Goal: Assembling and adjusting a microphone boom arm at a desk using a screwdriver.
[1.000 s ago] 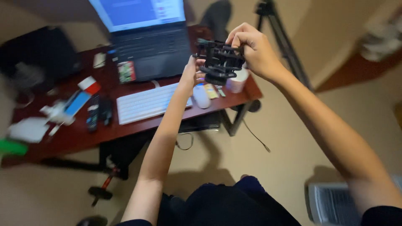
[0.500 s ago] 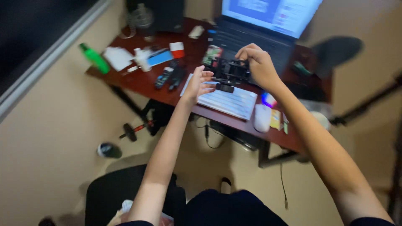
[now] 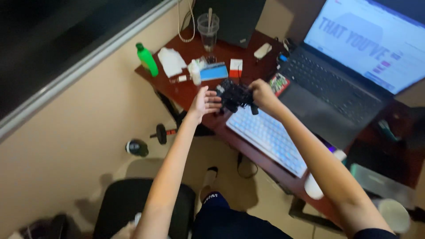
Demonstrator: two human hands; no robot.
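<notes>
While right hand (image 3: 262, 94) grips black gadget (image 3: 234, 95), left hand (image 3: 204, 102) open beside it, white keyboard (image 3: 270, 137) below, green bottle (image 3: 147, 59) behind.

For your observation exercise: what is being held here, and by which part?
The right hand grips a black gadget by its right end; the left hand, open, touches its left side.

One laptop (image 3: 349, 66), one white keyboard (image 3: 270, 137), one green bottle (image 3: 146, 59), one plastic cup (image 3: 208, 31).

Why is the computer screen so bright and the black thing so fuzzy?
In the head view, the laptop screen glows brighter than the dim room, so it washes out; the black gadget between the left hand and right hand is motion-blurred.
</notes>
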